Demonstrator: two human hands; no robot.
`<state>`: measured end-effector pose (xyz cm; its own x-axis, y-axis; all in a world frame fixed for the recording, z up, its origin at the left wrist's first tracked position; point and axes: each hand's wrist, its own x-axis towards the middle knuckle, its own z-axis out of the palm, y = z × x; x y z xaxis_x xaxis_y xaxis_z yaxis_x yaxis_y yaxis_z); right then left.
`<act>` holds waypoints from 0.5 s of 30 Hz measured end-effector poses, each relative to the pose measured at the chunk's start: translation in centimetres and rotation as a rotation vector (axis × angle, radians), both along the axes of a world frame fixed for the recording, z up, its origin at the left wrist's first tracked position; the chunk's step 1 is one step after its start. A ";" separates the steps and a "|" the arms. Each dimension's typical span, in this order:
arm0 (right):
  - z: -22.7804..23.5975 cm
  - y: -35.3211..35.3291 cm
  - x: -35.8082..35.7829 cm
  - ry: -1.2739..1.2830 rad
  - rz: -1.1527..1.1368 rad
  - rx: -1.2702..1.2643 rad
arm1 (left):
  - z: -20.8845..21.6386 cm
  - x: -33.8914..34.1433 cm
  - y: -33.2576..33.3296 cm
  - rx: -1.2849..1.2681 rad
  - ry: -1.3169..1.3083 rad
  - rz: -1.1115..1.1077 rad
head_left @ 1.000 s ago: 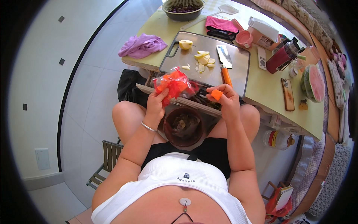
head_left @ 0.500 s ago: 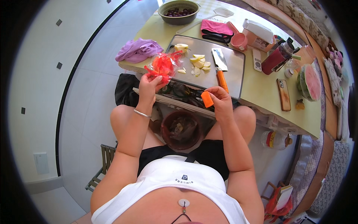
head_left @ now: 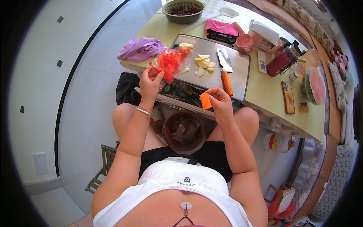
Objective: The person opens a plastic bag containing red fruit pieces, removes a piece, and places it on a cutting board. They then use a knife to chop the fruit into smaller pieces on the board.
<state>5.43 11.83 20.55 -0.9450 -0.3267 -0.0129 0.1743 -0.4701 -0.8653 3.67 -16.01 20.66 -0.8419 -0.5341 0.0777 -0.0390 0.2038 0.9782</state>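
My left hand pinches the lower edge of a crumpled plastic bag, red and clear, at the left front corner of the metal cutting board. In my right hand, between thumb and fingers, is a small flat orange piece; its kind I cannot make out. It hangs over the open drawer under the tabletop. Pale peeled fruit slices lie on the board, with a larger cut chunk behind the bag. A cleaver with an orange handle rests to their right.
A dark red waste bin stands between my knees. Round the board are a purple cloth, a basket of dark fruit, a pink cup, a remote, a flask, a phone and a cut watermelon.
The red bag looks more spread out, and my left fingers hold it lower down. My right hand has shifted slightly left, with the orange piece turned more upright.
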 end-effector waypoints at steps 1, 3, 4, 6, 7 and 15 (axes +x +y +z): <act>0.0 -0.1 0.0 0.007 0.001 0.016 | -0.3 0.4 0.1 -0.125 0.111 0.042; 0.3 -0.6 0.3 0.029 -0.023 0.131 | -1.3 1.6 0.3 -0.376 0.332 0.126; 0.4 -0.9 0.5 0.038 -0.036 0.189 | -0.5 2.7 1.0 -0.409 0.363 -0.009; 1.1 -1.3 0.6 -0.008 -0.021 0.281 | 1.6 5.3 2.9 -0.474 0.419 -0.274; 1.2 -1.6 0.7 -0.031 -0.010 0.327 | 2.4 6.1 3.8 -0.403 0.405 -0.434; 0.3 -3.3 1.2 0.069 0.029 0.539 | 1.3 7.5 6.2 -0.116 0.175 -0.545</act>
<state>6.60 8.55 20.87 -0.9404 -0.3165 -0.1242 0.1150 0.0479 -0.9922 11.18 -9.76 21.94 -0.9621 -0.0075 0.2726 0.2618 0.2549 0.9309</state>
